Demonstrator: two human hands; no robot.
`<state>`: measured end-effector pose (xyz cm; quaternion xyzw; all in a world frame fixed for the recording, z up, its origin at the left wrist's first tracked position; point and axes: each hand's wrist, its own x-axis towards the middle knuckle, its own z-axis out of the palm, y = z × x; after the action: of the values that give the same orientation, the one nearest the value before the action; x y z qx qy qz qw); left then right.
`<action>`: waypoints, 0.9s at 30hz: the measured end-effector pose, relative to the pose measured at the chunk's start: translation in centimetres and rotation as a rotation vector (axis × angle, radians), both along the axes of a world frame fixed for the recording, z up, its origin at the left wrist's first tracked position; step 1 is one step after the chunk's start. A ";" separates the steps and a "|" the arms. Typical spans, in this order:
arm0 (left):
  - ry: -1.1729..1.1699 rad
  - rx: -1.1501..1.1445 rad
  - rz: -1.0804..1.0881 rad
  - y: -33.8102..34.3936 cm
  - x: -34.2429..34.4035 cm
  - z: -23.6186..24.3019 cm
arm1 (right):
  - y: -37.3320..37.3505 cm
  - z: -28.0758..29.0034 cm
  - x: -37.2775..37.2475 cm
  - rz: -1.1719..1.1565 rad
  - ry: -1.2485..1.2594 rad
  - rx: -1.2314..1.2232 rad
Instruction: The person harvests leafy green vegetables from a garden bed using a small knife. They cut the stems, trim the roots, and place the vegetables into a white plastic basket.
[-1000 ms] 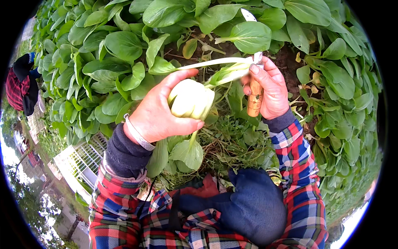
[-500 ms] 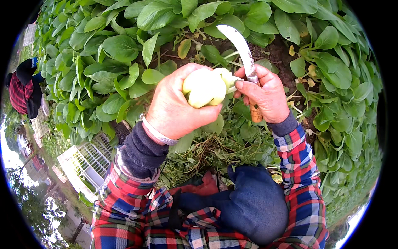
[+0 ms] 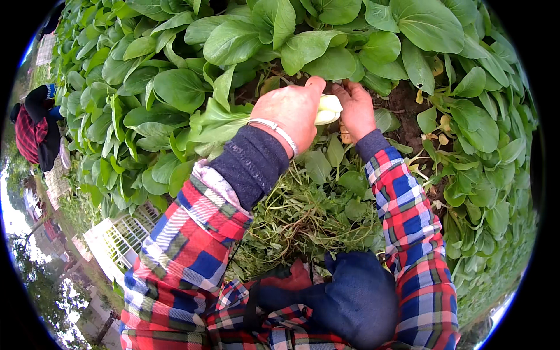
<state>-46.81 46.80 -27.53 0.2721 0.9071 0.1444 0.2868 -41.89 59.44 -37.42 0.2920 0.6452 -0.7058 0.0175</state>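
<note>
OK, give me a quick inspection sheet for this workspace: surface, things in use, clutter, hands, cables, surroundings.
Surface: dark soil showing between dense, broad-leaved green plants.
Things in use: a leafy vegetable, pale base pointing right; a wooden handle, with whatever it carries hidden from view.
Clutter: tangled greenery in front of the person's body; a few yellowed leaves on the right.
Hands: left hand closed around the vegetable; right hand gripping the handle, close beside the base.
Cables: nothing seen.
Surroundings: a white slatted crate at left; another person farther off, near the left edge.
</note>
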 end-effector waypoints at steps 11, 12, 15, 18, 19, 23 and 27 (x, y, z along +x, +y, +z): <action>0.102 -0.334 0.145 -4.6 -6.6 -3.3 | -2.0 -4.4 -2.9 0.015 0.016 0.270; 0.100 -0.325 0.160 -4.9 -6.3 -3.6 | -1.6 -4.8 -2.8 0.051 -0.055 0.333; 0.065 -0.315 0.238 -5.3 -4.9 -4.1 | -1.5 -5.9 -2.6 0.153 -0.086 0.363; 0.094 -0.261 0.249 -5.9 -4.0 -4.3 | -1.7 -5.5 -3.4 0.220 -0.087 0.448; 0.100 -0.251 0.243 -6.0 -3.8 -4.4 | -1.7 -5.6 -3.1 0.162 -0.054 0.437; 0.103 -0.217 0.265 -6.7 -3.5 -4.8 | -2.1 -5.7 -2.7 0.056 0.045 0.352; 0.061 -0.229 0.288 -6.9 -3.0 -5.3 | -1.3 -6.4 -3.6 0.230 -0.110 0.399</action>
<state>-49.80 39.92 -32.87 0.1095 0.9555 0.0715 0.2646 -45.46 58.11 -43.87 0.2523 0.7991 -0.5405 0.0749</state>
